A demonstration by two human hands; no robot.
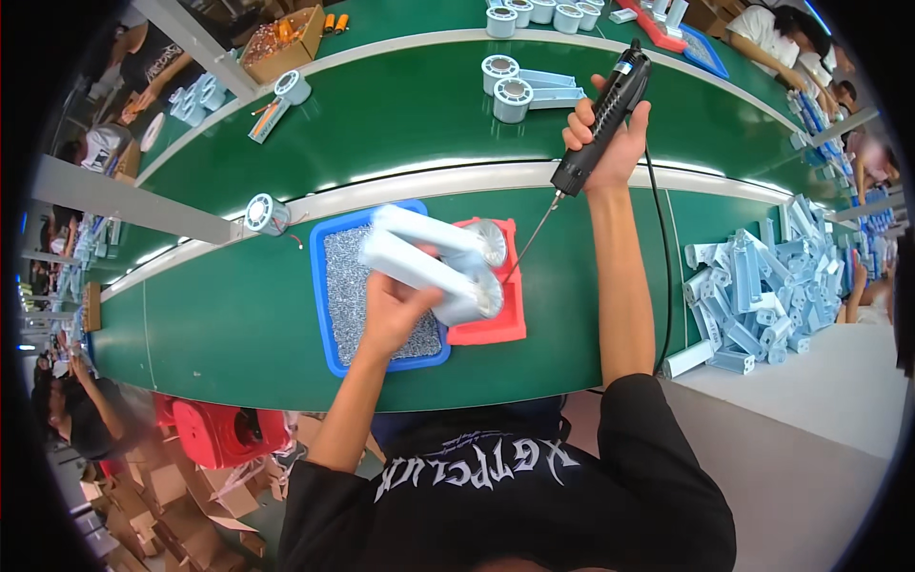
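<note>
My left hand [389, 315] is closed around a pair of light-blue plastic housings [419, 269], each a long handle with a round end; they are slightly blurred. In my right hand [615, 148] is a black electric screwdriver [602, 122], gripped by its body. Its long thin bit slants down to the left and ends close to the round end of the nearer housing; whether it touches cannot be told. Beneath the housings lie a blue tray [324, 310] full of small metal screws and a red tray [515, 310], both partly covered.
Light-blue housings are heaped [753, 286] at the right. A screwdriver cable [664, 257] hangs beside my right forearm. A round motor part [267, 214] with wires sits at the left. Across the rail, on the green conveyor belt [410, 124], lie two housings [515, 93]. Other people work along both sides.
</note>
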